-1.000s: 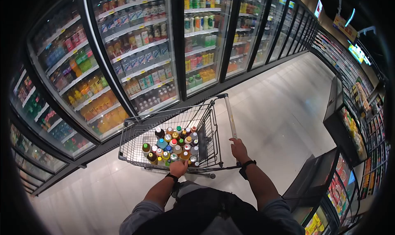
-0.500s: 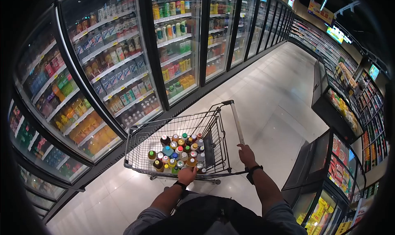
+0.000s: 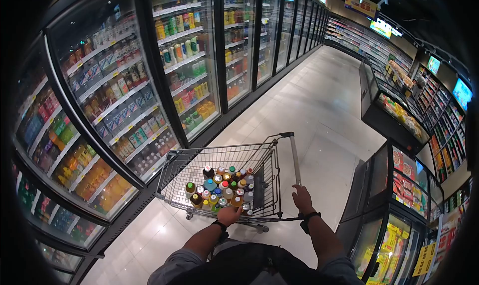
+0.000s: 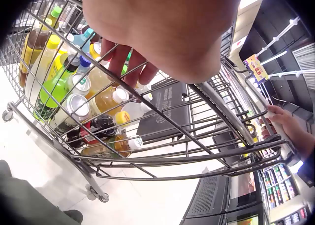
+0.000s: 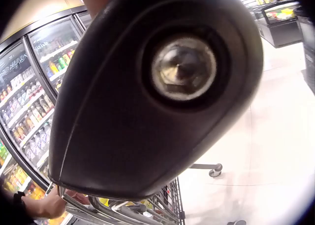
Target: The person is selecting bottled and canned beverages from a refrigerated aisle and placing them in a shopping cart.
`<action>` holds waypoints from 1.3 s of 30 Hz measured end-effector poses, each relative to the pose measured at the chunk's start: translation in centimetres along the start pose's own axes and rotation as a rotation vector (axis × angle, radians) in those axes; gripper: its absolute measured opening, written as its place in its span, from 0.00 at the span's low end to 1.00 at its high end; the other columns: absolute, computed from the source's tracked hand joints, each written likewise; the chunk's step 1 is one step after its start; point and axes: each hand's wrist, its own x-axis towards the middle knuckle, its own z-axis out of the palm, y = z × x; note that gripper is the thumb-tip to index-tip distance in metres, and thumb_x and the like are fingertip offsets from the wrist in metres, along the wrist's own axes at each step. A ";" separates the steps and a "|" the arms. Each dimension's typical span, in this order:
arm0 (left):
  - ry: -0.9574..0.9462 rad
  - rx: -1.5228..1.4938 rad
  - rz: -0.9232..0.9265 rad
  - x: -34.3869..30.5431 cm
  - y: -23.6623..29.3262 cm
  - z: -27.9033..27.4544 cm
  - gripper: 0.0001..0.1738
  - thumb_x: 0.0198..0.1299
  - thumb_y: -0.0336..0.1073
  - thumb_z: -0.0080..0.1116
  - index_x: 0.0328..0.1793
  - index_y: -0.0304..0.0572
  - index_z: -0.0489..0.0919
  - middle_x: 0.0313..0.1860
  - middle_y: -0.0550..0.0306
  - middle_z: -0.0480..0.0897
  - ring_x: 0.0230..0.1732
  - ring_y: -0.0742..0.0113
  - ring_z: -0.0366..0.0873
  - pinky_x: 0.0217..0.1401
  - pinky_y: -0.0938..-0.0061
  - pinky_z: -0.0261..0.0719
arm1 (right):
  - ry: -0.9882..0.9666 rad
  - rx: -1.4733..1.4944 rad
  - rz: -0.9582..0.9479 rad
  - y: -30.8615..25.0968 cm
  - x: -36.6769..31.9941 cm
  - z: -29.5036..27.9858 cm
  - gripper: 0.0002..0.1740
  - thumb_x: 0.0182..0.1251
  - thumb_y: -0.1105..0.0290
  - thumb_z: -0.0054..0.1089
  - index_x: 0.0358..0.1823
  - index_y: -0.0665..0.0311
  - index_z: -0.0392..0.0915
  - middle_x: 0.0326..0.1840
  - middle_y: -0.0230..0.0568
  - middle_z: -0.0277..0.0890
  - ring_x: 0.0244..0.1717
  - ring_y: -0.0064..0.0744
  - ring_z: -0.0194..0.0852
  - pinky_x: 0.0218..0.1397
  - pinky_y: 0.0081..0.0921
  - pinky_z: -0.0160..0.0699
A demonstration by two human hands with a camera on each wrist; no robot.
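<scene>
A wire shopping cart [image 3: 169,197] stands in front of the person, with many capped bottles [image 3: 224,184] upright inside near its handle end. The left hand [image 3: 229,215] grips the cart's near side rim; in the left wrist view this hand [image 4: 157,28] is large, its fingers curled over into the basket beside the bottles [image 4: 59,87]. On the push handle [image 3: 294,160], the right hand [image 3: 302,199] has its fingers wrapped round the bar near one end. The handle's black end cap [image 5: 108,126] fills much of the right wrist view and hides most of that hand.
Glass-door coolers [image 3: 107,85] of drinks line the left side, close to the cart's front. Pale tiled floor [image 3: 299,95] stretches ahead along them. Chest freezers [image 3: 384,185] stand at the right, with a produce case [image 3: 399,115] and wall shelves [image 3: 359,40] beyond.
The coolers and freezers have shifted left in the head view, while the cart sits slightly lower and to the right. Both hands keep their hold on the cart.
</scene>
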 end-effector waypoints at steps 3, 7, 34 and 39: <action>-0.169 -0.009 0.045 1.8 -0.4 -0.7 0.40 0.71 0.70 0.38 0.36 0.44 0.88 0.29 0.44 0.86 0.35 0.44 0.86 0.38 0.50 0.81 | 0.077 0.002 -0.032 2.2 -1.5 0.4 0.21 0.66 0.67 0.60 0.61 0.53 0.77 0.51 0.53 0.76 0.55 0.57 0.79 0.59 0.47 0.80; -0.191 -0.219 0.026 4.6 -0.4 -1.9 0.45 0.70 0.75 0.35 0.45 0.42 0.87 0.36 0.39 0.87 0.41 0.42 0.86 0.47 0.50 0.81 | 0.131 0.014 0.034 3.3 -2.7 0.5 0.21 0.64 0.71 0.58 0.60 0.54 0.77 0.50 0.54 0.76 0.54 0.57 0.78 0.59 0.48 0.79; -0.792 -0.236 0.418 0.8 -7.3 -8.6 0.58 0.64 0.77 0.48 0.81 0.30 0.61 0.82 0.31 0.58 0.83 0.40 0.54 0.85 0.56 0.51 | -0.012 -0.659 -0.068 -14.8 -6.9 10.0 0.19 0.66 0.53 0.55 0.42 0.60 0.85 0.39 0.45 0.86 0.46 0.44 0.84 0.73 0.53 0.60; -0.696 -0.298 0.434 -0.9 -10.4 -11.0 0.56 0.62 0.77 0.51 0.78 0.33 0.67 0.75 0.31 0.69 0.77 0.39 0.65 0.80 0.57 0.61 | -0.076 -0.511 -0.053 -21.3 -8.5 14.4 0.18 0.65 0.53 0.56 0.34 0.58 0.87 0.30 0.43 0.85 0.36 0.48 0.85 0.55 0.49 0.72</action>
